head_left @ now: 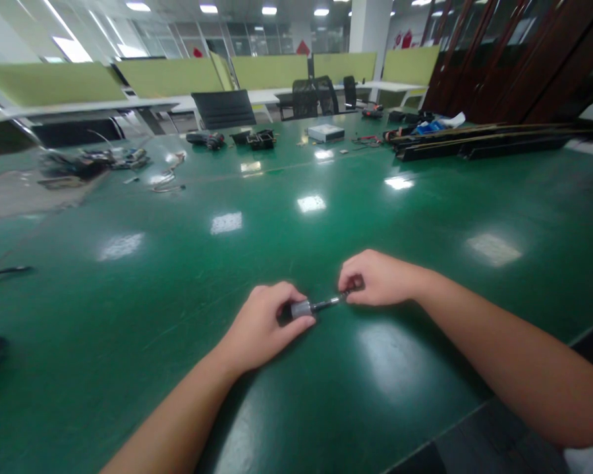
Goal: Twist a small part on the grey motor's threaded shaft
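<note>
A short screwdriver [302, 309] with a grey-and-black handle lies low over the green table, its slim shaft pointing right. My left hand [264, 322] is closed around the handle, thumb on the near side and fingers on the far side. At the shaft's shiny tip, my right hand [373, 280] pinches a small dark piece [345, 294]. Fingertips cover most of that piece, so its kind cannot be made out. The tip and the piece appear to meet. Both forearms reach in from the near edge.
The glossy green table [202, 263] reflects ceiling lights. Toward its far side are a silver box-shaped drive [326, 133], a dark power tool [205, 139] and long black strips [474, 141]. A pile of cables and parts [93, 163] lies left. Black chairs [223, 109] stand beyond.
</note>
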The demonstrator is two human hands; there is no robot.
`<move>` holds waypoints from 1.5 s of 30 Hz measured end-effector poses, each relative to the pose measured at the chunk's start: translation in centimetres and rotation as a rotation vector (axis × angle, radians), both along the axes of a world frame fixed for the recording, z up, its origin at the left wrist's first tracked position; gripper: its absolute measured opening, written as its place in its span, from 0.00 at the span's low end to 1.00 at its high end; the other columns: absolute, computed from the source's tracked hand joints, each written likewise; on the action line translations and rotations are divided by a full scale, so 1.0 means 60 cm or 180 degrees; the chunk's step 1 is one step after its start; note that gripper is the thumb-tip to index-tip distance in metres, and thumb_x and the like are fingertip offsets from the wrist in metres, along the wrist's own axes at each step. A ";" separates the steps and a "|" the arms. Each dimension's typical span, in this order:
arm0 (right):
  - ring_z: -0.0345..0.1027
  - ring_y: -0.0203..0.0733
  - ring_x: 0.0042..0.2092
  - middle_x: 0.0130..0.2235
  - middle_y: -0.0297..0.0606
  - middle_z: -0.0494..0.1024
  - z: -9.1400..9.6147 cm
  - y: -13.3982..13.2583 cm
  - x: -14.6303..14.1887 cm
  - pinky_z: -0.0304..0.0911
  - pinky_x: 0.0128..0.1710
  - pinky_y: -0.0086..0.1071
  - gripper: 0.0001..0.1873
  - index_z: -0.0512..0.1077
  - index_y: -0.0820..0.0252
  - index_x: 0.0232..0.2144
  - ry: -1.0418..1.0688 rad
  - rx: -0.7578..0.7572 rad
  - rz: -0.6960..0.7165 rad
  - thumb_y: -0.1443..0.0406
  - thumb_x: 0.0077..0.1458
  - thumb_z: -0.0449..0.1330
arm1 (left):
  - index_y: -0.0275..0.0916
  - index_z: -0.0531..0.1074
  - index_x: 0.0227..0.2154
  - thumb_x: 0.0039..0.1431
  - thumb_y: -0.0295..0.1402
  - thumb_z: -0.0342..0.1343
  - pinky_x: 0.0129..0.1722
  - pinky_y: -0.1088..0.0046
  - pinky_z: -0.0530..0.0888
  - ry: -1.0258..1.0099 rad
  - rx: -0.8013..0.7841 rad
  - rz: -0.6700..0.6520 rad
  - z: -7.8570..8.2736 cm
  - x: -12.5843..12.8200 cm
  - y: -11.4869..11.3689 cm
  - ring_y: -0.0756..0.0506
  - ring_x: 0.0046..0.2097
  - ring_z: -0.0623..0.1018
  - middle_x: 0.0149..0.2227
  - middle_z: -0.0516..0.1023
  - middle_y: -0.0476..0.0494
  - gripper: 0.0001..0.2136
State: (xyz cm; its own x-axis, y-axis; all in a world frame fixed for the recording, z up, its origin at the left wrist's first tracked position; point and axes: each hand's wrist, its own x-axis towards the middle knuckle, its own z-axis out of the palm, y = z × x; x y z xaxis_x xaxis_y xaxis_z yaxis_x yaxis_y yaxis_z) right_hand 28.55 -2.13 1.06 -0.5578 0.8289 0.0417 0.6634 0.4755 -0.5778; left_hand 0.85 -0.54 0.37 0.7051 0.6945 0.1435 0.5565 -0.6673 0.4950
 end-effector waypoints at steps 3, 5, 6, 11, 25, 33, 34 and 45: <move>0.69 0.35 0.32 0.31 0.34 0.78 0.002 -0.001 -0.004 0.63 0.33 0.28 0.06 0.80 0.62 0.34 0.0011 -0.0049 0.0017 0.69 0.50 0.66 | 0.42 0.75 0.38 0.60 0.43 0.62 0.41 0.66 0.67 -0.0008 0.0012 -0.0017 -0.002 -0.001 0.001 0.44 0.36 0.75 0.36 0.79 0.48 0.11; 0.69 0.35 0.32 0.31 0.34 0.78 0.003 -0.002 -0.005 0.63 0.33 0.28 0.06 0.80 0.62 0.34 0.0014 -0.0066 0.0007 0.69 0.50 0.66 | 0.42 0.75 0.38 0.60 0.43 0.62 0.42 0.66 0.67 -0.0015 0.0017 -0.0031 -0.003 -0.001 0.002 0.45 0.36 0.75 0.36 0.79 0.49 0.11; 0.69 0.35 0.32 0.32 0.35 0.78 0.004 -0.002 -0.005 0.63 0.33 0.28 0.06 0.80 0.62 0.34 0.0031 -0.0078 0.0002 0.69 0.50 0.66 | 0.42 0.75 0.38 0.60 0.43 0.62 0.42 0.66 0.67 -0.0019 0.0020 -0.0036 -0.003 -0.002 0.002 0.45 0.36 0.75 0.36 0.79 0.49 0.11; 0.69 0.35 0.32 0.32 0.35 0.78 -0.002 -0.003 -0.013 0.62 0.32 0.28 0.06 0.80 0.62 0.35 0.0215 -0.0119 0.0050 0.68 0.51 0.67 | 0.42 0.76 0.37 0.59 0.43 0.62 0.41 0.67 0.67 -0.0018 0.0032 -0.0022 -0.002 0.000 0.002 0.45 0.36 0.75 0.35 0.79 0.49 0.10; 0.69 0.37 0.35 0.34 0.35 0.78 -0.033 -0.005 -0.061 0.60 0.37 0.29 0.07 0.80 0.61 0.37 0.0513 0.0493 0.0074 0.69 0.53 0.66 | 0.43 0.74 0.41 0.54 0.38 0.66 0.42 0.66 0.67 0.0098 0.0151 0.0173 -0.002 0.021 -0.002 0.43 0.37 0.75 0.36 0.78 0.49 0.13; 0.70 0.36 0.36 0.35 0.35 0.79 -0.035 -0.004 -0.059 0.60 0.37 0.29 0.08 0.80 0.61 0.38 0.0543 0.0475 0.0106 0.68 0.55 0.65 | 0.43 0.75 0.41 0.60 0.44 0.61 0.42 0.65 0.67 0.0079 0.0080 0.0090 -0.001 0.020 0.000 0.43 0.37 0.76 0.36 0.78 0.49 0.12; 0.70 0.36 0.36 0.35 0.35 0.79 -0.035 -0.004 -0.060 0.60 0.37 0.29 0.08 0.80 0.61 0.38 0.0554 0.0474 0.0119 0.68 0.55 0.65 | 0.43 0.75 0.41 0.61 0.44 0.61 0.42 0.65 0.67 0.0071 0.0080 0.0075 -0.001 0.019 0.001 0.44 0.37 0.76 0.35 0.78 0.49 0.11; 0.69 0.36 0.35 0.34 0.35 0.78 -0.035 -0.005 -0.062 0.61 0.37 0.29 0.06 0.79 0.61 0.37 0.0536 0.0510 0.0144 0.67 0.54 0.65 | 0.42 0.76 0.37 0.57 0.44 0.64 0.40 0.66 0.67 0.0101 0.0140 0.0097 -0.005 0.017 0.003 0.44 0.37 0.76 0.34 0.79 0.48 0.12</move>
State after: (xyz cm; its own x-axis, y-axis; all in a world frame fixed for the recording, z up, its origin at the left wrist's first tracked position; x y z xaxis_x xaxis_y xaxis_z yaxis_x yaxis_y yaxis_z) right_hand 24.82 -2.46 -1.06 -0.5684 0.7785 0.2664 0.5400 0.5972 -0.5932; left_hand 1.85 -0.35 0.10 0.6884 0.7092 0.1522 0.5919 -0.6705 0.4472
